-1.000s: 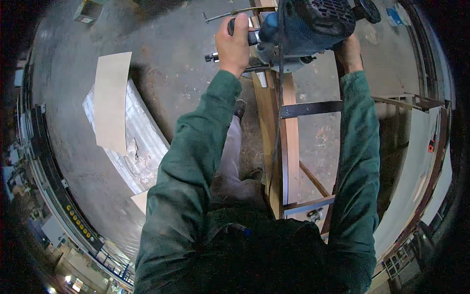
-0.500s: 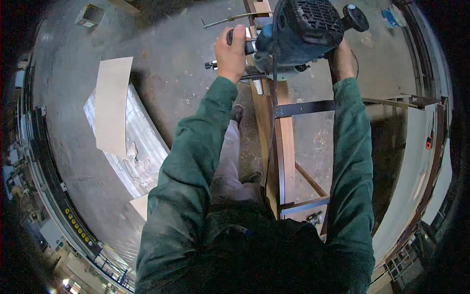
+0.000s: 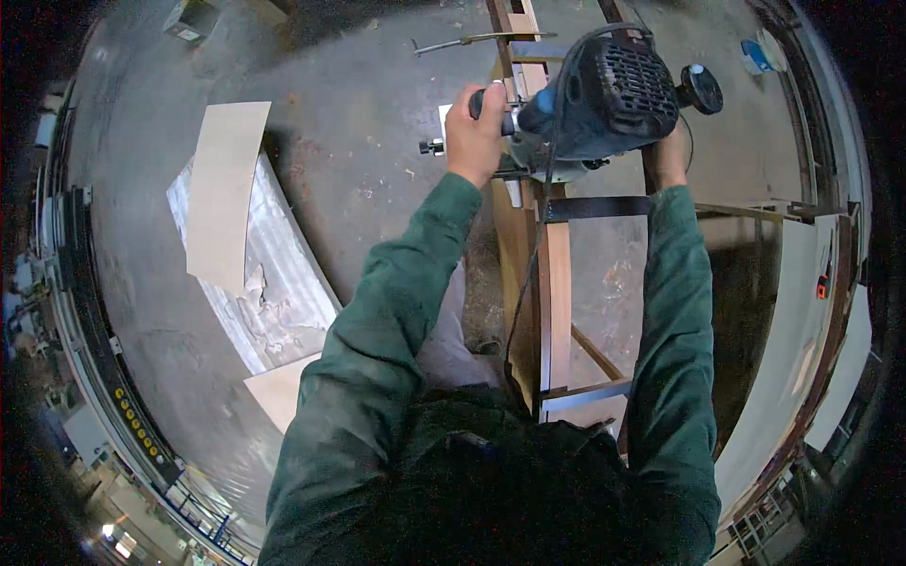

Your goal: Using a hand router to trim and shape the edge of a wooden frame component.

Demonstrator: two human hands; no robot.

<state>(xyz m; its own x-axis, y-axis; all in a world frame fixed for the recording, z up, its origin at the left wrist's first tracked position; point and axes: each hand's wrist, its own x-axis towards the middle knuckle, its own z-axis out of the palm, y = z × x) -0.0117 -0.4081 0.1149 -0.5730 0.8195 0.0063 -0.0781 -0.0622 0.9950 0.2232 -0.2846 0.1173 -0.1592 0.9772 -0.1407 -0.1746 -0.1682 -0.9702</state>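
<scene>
A blue and black plunge router point(image 3: 628, 94) sits over the long wooden piece point(image 3: 559, 307) lying along a dark metal frame. My left hand point(image 3: 475, 137) is wrapped round its left black handle, thumb on top. On the far side of the motor, my right hand point(image 3: 670, 156) grips the router's right side; its fingers are mostly hidden behind the housing. A black cord point(image 3: 531, 269) trails from the tool back toward my body. The router's base is partly covered, and its bit cannot be seen.
A clamp point(image 3: 481, 40) sticks out left beyond the router. A dark crossbar point(image 3: 599, 208) spans the frame. Light board point(image 3: 226, 189) lies over silvery sheeting point(image 3: 297, 302) on the left floor. At right stands a white panel point(image 3: 769, 377) with an orange-black tape measure point(image 3: 822, 286).
The router and both hands have come nearer to me along the wood, with more of the frame showing beyond. The view has shifted slightly. Both hands keep their grip.
</scene>
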